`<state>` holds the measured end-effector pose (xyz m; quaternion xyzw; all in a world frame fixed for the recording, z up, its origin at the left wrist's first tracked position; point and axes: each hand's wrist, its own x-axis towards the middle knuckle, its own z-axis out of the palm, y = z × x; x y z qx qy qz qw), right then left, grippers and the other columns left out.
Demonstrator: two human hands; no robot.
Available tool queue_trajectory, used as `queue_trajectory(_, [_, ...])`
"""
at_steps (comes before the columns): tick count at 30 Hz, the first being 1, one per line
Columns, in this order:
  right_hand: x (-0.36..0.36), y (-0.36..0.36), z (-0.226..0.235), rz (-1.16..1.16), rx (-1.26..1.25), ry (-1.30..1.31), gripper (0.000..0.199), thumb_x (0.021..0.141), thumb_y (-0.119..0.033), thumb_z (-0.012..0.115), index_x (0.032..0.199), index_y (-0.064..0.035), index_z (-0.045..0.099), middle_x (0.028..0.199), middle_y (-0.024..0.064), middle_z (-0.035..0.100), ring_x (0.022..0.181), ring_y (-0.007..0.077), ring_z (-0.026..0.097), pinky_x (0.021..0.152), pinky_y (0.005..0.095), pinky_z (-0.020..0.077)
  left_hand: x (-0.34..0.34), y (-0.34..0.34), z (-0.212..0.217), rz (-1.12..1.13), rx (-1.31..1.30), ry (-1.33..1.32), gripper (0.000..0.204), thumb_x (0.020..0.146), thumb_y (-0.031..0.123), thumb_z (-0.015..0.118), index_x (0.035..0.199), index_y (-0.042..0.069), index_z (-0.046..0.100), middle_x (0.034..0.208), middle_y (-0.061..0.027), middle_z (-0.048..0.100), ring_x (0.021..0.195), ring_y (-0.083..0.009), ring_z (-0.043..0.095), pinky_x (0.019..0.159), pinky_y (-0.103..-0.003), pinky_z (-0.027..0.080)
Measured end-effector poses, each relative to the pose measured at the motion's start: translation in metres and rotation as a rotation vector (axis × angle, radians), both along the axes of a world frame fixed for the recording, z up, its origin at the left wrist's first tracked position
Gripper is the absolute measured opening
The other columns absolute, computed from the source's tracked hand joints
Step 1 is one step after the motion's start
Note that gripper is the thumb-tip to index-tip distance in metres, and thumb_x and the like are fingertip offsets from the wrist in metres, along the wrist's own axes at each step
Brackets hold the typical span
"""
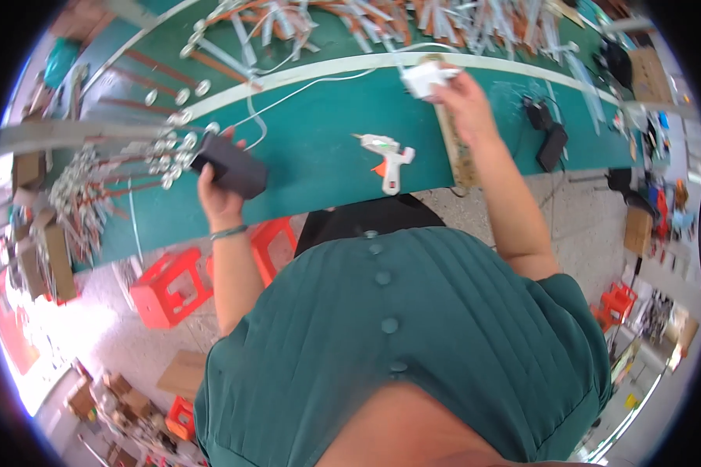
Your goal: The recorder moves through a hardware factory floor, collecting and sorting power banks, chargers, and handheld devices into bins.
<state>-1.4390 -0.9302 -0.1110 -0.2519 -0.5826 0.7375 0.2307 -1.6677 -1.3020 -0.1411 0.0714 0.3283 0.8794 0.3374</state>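
My left hand [222,196] is wrapped round a dark, oblong box [237,169], held over the left part of the green table. A thin white cable [311,81] runs close behind the box. Farther off and to the right, my right hand [469,105] pinches a small white object [426,79], too blurred to name, with a white cord close to it. Beneath that hand a worn, yellowish strip [458,152] lies across the table. Between the hands a white glue gun [388,161] with an orange trigger lies on its side, touched by neither.
Many clear and copper-coloured strips [475,23] are heaped along the back, behind a pale rail [319,71]. Strips with round white ends [171,148] crowd the left. Black power adapters [551,146] lie at the right. Red stools [171,289] stand below the front edge.
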Motion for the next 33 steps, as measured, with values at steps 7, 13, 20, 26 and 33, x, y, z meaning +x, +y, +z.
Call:
queue_trajectory(7, [-0.069,-0.112,0.084,0.278,0.559,0.141,0.047,0.073,-0.017,0.078,0.113,-0.0046,0.057,0.1,0.0086,0.063,0.09,0.0162,0.062,0.075,0.0293,0.0516,0.018,0.033,0.079,-0.376,0.085,0.449,0.088,0.054,0.046,0.085,0.127,0.01,0.053,0.152,-0.0273,0.006,0.094,-0.0262,0.063,0.074,-0.035,0.054])
queue_trajectory(13, [-0.071,-0.142,0.104,0.356,0.719,0.252,0.043,0.076,-0.016,0.073,0.115,-0.0068,0.059,0.103,0.0096,0.062,0.088,0.0216,0.063,0.075,0.0333,0.0526,0.037,0.036,0.095,-0.411,-0.075,0.584,0.097,0.048,0.041,0.089,0.128,0.007,0.048,0.11,-0.0204,0.058,0.092,-0.0329,0.061,0.078,-0.043,0.053])
queue_trajectory(20, [0.004,-0.103,0.099,0.391,0.636,0.293,0.057,0.078,-0.016,0.073,0.13,-0.0103,0.05,0.125,0.0108,0.052,0.103,0.0246,0.059,0.087,0.0363,0.0497,0.047,0.035,0.117,-0.201,-0.172,0.681,0.093,0.055,0.044,0.084,0.129,0.004,0.044,0.105,-0.0213,0.06,0.095,-0.0336,0.062,0.083,-0.043,0.052])
queue_trajectory(26, [0.146,0.039,-0.023,-0.359,0.428,-0.219,0.036,0.08,-0.014,0.07,0.114,-0.0048,0.059,0.105,0.007,0.062,0.088,0.0141,0.061,0.079,0.0282,0.0512,0.054,0.017,0.19,0.235,0.013,0.695,0.085,0.068,0.039,0.077,0.135,0.004,0.039,0.123,-0.0181,0.055,0.109,-0.0363,0.057,0.099,-0.05,0.042])
queue_trajectory(33, [0.277,0.147,-0.1,-0.998,0.704,-0.912,0.07,0.066,-0.038,0.08,0.116,0.0009,0.052,0.116,0.0202,0.053,0.109,0.0336,0.052,0.092,0.0431,0.0433,0.138,0.034,0.296,0.821,0.13,0.79,0.079,0.064,0.038,0.077,0.125,-0.003,0.051,0.127,-0.0229,0.051,0.122,-0.0422,0.044,0.109,-0.052,0.028])
